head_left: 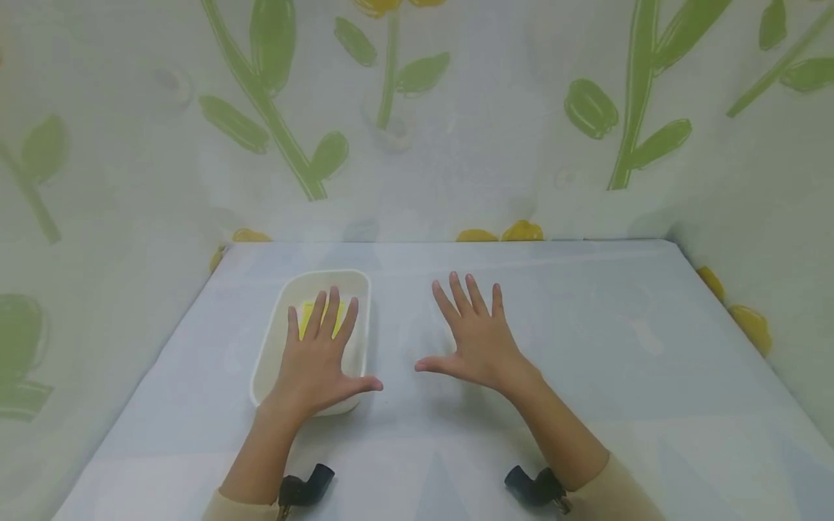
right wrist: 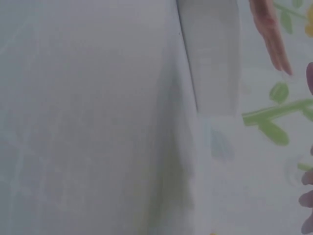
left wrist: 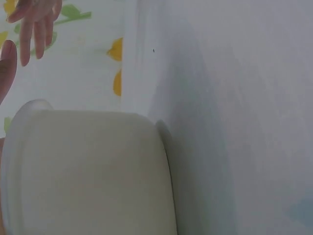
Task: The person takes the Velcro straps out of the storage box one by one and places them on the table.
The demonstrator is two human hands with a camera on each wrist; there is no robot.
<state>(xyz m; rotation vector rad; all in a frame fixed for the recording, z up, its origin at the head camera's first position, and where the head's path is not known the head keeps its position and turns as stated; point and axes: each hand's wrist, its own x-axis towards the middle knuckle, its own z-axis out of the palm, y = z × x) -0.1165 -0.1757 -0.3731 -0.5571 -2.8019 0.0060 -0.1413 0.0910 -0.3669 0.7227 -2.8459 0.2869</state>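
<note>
In the head view a white plastic tub [head_left: 263, 376] stands on the left part of the table, with a yellow item [head_left: 308, 312] lying inside it. My left hand [head_left: 314, 369] is spread with straight fingers over the tub and partly hides the yellow item. To the right of the tub, my right hand [head_left: 483, 344] is held over the table, its fingers fanned out and nothing in them. The left wrist view shows the side of the tub [left wrist: 88, 171] close up. From the right wrist, the tub [right wrist: 212, 58] appears at the top, with the left hand [right wrist: 270, 32] beyond its rim.
A pale cloth covers the table [head_left: 606, 340]. Behind and around it hangs a white curtain [head_left: 482, 166] printed with green stems and yellow flowers. Dark angled wrist mounts [head_left: 306, 488] sit at both forearms, near the beige sleeves [head_left: 615, 492].
</note>
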